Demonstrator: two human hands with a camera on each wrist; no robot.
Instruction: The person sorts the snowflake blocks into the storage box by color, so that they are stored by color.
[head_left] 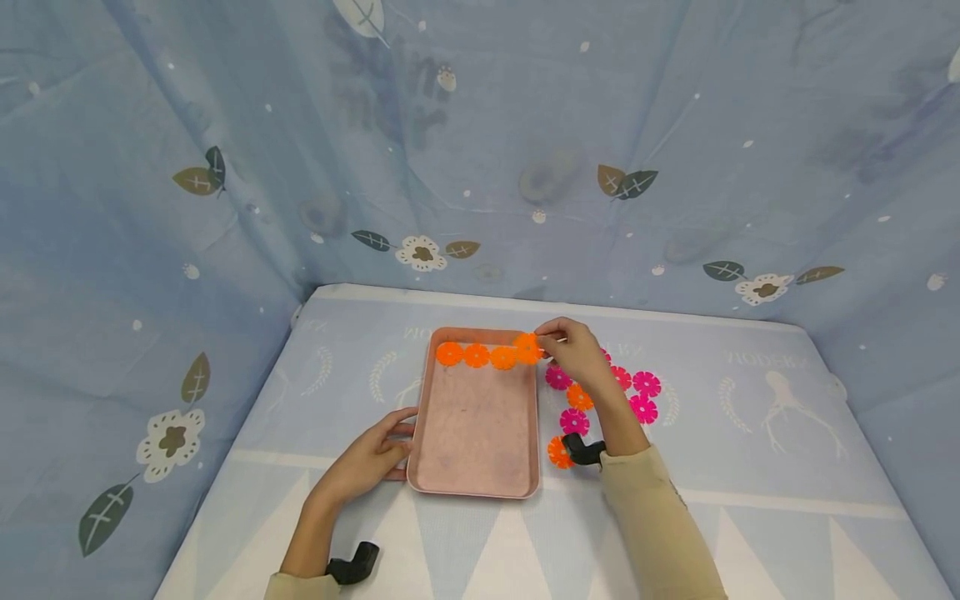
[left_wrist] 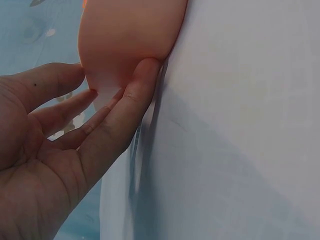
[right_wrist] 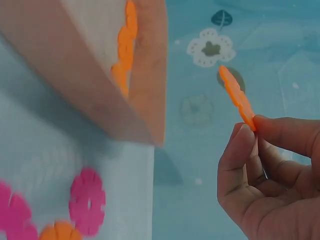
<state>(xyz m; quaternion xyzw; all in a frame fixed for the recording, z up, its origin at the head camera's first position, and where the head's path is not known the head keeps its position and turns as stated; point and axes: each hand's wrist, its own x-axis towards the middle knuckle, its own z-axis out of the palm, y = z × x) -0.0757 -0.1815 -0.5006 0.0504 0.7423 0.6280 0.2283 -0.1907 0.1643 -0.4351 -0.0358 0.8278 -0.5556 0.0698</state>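
A pink tray (head_left: 474, 475) lies on the table in the head view. Three orange flower discs (head_left: 476, 356) form a row along its far end. My right hand (head_left: 561, 340) pinches a fourth orange disc (head_left: 528, 347) at the right end of that row, above the tray's far right corner. The right wrist view shows this disc (right_wrist: 238, 98) held edge-on between thumb and fingers (right_wrist: 240, 145), just off the tray (right_wrist: 75, 75). My left hand (head_left: 393, 437) lies at the tray's near left rim. Its straight fingers (left_wrist: 125, 105) touch the tray's corner (left_wrist: 130, 40).
Several loose pink discs (head_left: 645, 385) and orange discs (head_left: 577, 397) lie on the table right of the tray, under my right forearm. Blue patterned cloth (head_left: 480, 167) walls the table at the back and both sides. Black wrist mounts (head_left: 352, 567) sit on both arms.
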